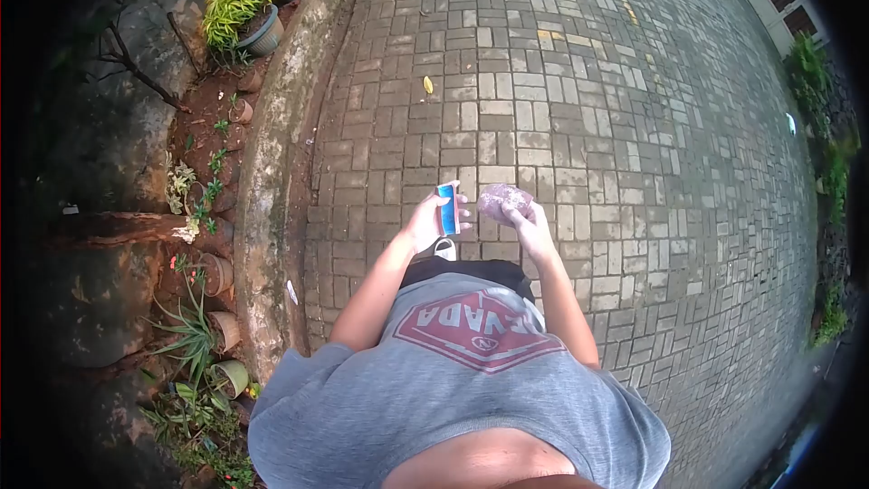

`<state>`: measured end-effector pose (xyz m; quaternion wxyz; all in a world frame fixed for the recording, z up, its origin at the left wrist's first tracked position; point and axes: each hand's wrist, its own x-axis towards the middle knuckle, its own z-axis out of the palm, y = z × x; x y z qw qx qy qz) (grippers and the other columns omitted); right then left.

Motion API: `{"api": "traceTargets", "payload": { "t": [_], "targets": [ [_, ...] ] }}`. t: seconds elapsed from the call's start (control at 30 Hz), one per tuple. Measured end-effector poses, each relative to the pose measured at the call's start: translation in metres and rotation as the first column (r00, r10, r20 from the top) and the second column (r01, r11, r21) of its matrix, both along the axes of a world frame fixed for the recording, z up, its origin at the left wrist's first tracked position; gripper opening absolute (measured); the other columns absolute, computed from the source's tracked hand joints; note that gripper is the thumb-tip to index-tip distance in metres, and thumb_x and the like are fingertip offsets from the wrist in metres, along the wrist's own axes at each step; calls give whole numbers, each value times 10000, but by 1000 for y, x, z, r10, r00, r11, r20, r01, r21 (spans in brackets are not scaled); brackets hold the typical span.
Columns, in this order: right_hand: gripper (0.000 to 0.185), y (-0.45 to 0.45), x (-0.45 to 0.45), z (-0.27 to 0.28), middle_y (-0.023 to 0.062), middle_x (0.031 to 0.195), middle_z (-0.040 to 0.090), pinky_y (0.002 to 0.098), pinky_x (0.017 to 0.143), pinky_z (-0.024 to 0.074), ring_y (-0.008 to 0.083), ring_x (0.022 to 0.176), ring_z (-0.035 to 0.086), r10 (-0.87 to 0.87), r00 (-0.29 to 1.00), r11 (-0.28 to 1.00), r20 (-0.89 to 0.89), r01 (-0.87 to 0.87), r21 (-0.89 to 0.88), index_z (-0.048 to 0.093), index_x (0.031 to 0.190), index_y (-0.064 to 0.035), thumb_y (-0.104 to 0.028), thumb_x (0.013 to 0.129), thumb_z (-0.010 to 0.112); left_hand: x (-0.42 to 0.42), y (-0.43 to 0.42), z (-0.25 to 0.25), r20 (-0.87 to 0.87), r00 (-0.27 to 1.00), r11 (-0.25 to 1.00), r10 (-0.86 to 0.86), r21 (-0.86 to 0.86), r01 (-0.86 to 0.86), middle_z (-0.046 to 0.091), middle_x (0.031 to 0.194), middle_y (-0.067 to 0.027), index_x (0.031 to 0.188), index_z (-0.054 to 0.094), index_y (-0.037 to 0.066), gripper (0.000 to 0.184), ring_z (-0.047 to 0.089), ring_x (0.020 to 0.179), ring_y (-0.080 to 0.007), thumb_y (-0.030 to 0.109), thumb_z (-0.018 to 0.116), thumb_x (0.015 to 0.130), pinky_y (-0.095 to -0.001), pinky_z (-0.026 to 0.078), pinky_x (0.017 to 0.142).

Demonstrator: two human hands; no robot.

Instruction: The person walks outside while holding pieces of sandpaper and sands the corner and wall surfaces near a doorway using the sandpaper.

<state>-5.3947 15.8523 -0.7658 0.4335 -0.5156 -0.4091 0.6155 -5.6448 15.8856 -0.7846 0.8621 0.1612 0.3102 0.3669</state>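
Note:
My left hand point(424, 222) is closed around a small blue rectangular object with a reddish edge point(448, 210). Its kind is too small to make out, but it is held upright, with fingertips showing past its right side. My right hand point(534, 228) grips a rough, purplish-grey stone-like lump with pale patches point(501, 203), the thumb lying across its near face. Both hands are in front of my waist, side by side, and the two objects are a short gap apart.
Brick paving point(561, 118) stretches ahead and to the right, with a yellow leaf point(428, 84) on it. On the left runs a mossy curb point(272, 163), beyond which are potted plants point(261, 33) and an aloe-like plant point(192, 328). A white shoe point(444, 248) shows below my hands.

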Motion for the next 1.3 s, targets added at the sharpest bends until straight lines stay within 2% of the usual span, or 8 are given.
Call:
{"api": "traceTargets", "payload": {
  "t": [0.23,0.43,0.7,0.83,0.87,1.0,1.13,1.3],
  "targets": [
    [411,191,26,36,77,1300,638,310,927,539,176,1160,621,-162,976,983,-146,173,63,504,1421,-33,-96,1017,548,78,240,11,-27,989,990,-143,8,143,577,1312,-74,1453,428,164,474,597,1166,-269,309,511,1009,-547,476,1037],
    [420,394,70,24,104,1279,660,295,904,517,165,1126,629,-5,981,901,194,-79,426,518,1424,-25,-10,1006,488,138,415,1,-80,996,999,-37,-4,37,585,1310,-29,1394,479,192,374,599,1171,-219,269,506,1029,-491,487,1024],
    [425,644,115,69,190,1217,659,401,938,535,347,1084,663,90,891,744,445,-357,565,582,1332,-64,62,932,516,171,622,21,-33,982,981,184,66,-182,602,1302,-115,1326,468,104,341,601,1187,-284,107,527,990,-524,506,1026],
    [415,754,134,61,211,1215,653,429,974,506,389,1124,631,81,856,680,510,-422,599,613,1294,-57,49,895,583,190,729,32,-51,969,965,242,-96,-246,590,1339,-152,1330,482,104,333,572,1237,-302,298,399,1072,-501,449,1046],
    [391,777,139,56,208,1194,662,413,953,515,376,1094,646,84,866,709,493,-399,581,621,1283,-51,40,905,588,197,759,29,11,968,964,252,-93,-250,610,1275,-151,1331,495,108,472,569,1220,-317,470,347,1066,-508,408,1055],
    [277,882,158,45,181,1027,713,339,821,546,269,907,707,0,918,821,397,-227,523,657,1225,-22,-3,954,603,220,896,12,222,939,956,263,-189,-223,613,1104,-129,1309,508,135,665,570,1147,-345,689,441,948,-562,401,1039],
    [260,986,183,68,162,932,716,317,770,542,202,807,687,41,912,924,409,-190,332,655,1214,-3,-10,960,602,259,1043,8,241,927,942,286,-251,-224,581,1095,-115,1307,465,160,688,556,1151,-370,724,467,914,-668,385,1030],
    [286,1135,207,90,166,871,708,310,717,536,165,734,681,-80,941,912,330,-65,406,628,1247,19,-6,967,580,319,1210,27,27,969,965,244,-106,-240,562,1103,-105,1264,476,167,642,566,1115,-364,706,495,916,-656,454,967]
  ]
}}
